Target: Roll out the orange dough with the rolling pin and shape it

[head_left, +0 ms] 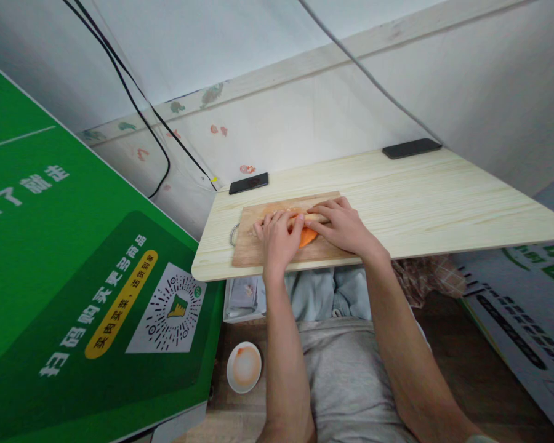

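From my position, a wooden board (249, 251) lies on the desk (443, 203). The left hand (279, 239) rests over a rolling pin (317, 218); orange dough (308, 238) lies beneath it, on the board. The right hand (344, 226) covers the pin's other end. Fingers bend over it; I cannot tell whether they grip.

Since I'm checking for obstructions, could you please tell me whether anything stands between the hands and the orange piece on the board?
Yes, the pale wooden rod lies across the orange piece, with the left hand and right hand resting on it; I see nothing else in between.
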The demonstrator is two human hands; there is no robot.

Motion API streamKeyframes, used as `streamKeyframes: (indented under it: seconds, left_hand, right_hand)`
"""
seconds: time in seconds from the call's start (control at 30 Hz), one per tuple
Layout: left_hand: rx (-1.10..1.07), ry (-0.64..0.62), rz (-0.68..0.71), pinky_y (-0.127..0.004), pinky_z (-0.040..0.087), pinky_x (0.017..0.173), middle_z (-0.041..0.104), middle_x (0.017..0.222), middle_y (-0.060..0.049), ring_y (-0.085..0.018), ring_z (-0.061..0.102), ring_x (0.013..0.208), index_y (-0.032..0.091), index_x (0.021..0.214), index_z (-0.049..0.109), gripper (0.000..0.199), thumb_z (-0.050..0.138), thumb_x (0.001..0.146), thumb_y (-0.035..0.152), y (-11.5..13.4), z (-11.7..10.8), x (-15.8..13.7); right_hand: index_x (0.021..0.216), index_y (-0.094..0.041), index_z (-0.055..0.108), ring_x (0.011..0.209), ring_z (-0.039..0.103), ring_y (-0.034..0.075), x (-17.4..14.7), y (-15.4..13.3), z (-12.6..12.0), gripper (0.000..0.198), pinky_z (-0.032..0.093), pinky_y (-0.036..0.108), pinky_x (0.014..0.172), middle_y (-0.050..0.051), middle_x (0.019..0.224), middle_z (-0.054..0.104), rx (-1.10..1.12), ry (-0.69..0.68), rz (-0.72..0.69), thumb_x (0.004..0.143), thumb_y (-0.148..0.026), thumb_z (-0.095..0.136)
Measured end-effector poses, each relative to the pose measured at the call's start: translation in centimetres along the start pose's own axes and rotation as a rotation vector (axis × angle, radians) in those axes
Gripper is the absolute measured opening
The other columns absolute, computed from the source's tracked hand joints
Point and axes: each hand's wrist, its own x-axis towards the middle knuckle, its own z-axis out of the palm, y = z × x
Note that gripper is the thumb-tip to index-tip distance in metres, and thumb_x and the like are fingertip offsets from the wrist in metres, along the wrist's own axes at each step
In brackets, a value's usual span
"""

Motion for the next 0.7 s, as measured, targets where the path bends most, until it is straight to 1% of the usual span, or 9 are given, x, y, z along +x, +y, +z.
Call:
streamKeyframes:
  seconds: [0.23, 0.43, 0.7]
  left_hand:
    - [-0.007, 0.009, 0.001, -0.049, 0.035, 0.115, 0.084, 0.130, -0.002, -0.028, 0.067, 0.124, 0.029, 0.111, 0.081, 0.023, 0.062, 0.113, 0.043, -0.02, 0.04, 0.02]
    - [-0.010, 0.010, -0.004, -0.049, 0.036, 0.115, 0.084, 0.129, -0.002, -0.029, 0.067, 0.124, 0.029, 0.112, 0.081, 0.023, 0.062, 0.113, 0.043, -0.01, 0.04, -0.01]
    - [-0.008, 0.011, 0.004, -0.049, 0.037, 0.115, 0.084, 0.129, -0.003, -0.029, 0.067, 0.124, 0.029, 0.112, 0.082, 0.024, 0.062, 0.113, 0.042, -0.10, 0.13, 0.00]
  right_hand:
    - [0.134, -0.026, 0.081, 0.135, 0.057, 0.042, 0.01, -0.10, -0.10, 0.047, 0.052, 0.063, 0.112, 0.014, 0.137, 0.077, 0.013, -0.004, 0.002, 0.110, -0.058, 0.056]
    - [0.135, -0.023, 0.081, 0.136, 0.056, 0.043, 0.00, -0.24, -0.13, 0.048, 0.051, 0.064, 0.113, 0.015, 0.138, 0.078, 0.015, -0.003, 0.010, 0.110, -0.056, 0.057]
    - [0.135, -0.025, 0.081, 0.136, 0.057, 0.043, 0.07, -0.18, -0.15, 0.045, 0.051, 0.065, 0.113, 0.015, 0.137, 0.078, 0.010, -0.010, 0.010, 0.109, -0.055, 0.059]
